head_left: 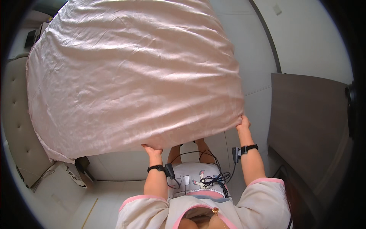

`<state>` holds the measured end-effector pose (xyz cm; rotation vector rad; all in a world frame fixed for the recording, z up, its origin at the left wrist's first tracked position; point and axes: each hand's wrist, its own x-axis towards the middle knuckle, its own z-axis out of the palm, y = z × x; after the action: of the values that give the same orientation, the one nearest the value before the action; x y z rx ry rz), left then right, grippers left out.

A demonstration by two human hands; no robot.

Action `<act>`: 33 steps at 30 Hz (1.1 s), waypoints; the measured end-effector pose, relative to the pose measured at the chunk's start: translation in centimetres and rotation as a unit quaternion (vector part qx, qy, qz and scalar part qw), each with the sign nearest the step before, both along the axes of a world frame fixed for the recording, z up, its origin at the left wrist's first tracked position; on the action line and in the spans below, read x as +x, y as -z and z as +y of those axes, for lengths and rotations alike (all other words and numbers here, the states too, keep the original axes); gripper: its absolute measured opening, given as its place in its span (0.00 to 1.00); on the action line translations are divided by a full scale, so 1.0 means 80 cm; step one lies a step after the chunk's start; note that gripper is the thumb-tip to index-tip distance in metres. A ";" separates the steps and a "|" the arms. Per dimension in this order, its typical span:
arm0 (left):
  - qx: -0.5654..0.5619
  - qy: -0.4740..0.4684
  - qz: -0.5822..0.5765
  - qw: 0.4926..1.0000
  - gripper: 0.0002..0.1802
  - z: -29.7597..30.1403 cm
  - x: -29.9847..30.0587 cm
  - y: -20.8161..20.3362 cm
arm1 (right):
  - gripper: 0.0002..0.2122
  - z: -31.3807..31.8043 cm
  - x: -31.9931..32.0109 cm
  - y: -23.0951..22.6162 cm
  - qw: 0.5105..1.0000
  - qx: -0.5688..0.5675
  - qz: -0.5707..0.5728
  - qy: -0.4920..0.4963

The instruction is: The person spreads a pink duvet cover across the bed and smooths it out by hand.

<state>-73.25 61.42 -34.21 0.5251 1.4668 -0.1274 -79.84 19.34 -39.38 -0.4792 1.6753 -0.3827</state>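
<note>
A pale pink, satiny bed sheet (133, 80) covers the bed in front of me, with shallow wrinkles running across it. My left hand (153, 150) is at the near edge, its thumb on top and its other fingers hidden under the fabric. At the near right corner, my right hand (244, 123) grips the sheet, fingers closed round the corner. Both arms reach forward, with the hands well apart along the near side. A black strap with a small dark device sits on each wrist, and black cables (215, 177) hang between them over my lap.
A tufted beige headboard (17, 114) stands along the left. To the right is a dark brown furniture panel (305, 114) close to my right arm. Pale floor tiles (251, 72) run between bed and wall. A patterned bag-like item (76, 176) lies below the bed's near left corner.
</note>
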 end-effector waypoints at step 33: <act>0.125 -0.039 -0.078 0.988 0.24 0.211 -0.024 -0.165 | 0.24 -0.062 -0.074 -0.207 0.982 -0.163 0.091 0.013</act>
<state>-75.21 78.27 -20.98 0.6646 1.3538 0.1586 -85.73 14.35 -22.81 -0.7527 1.8035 -0.6547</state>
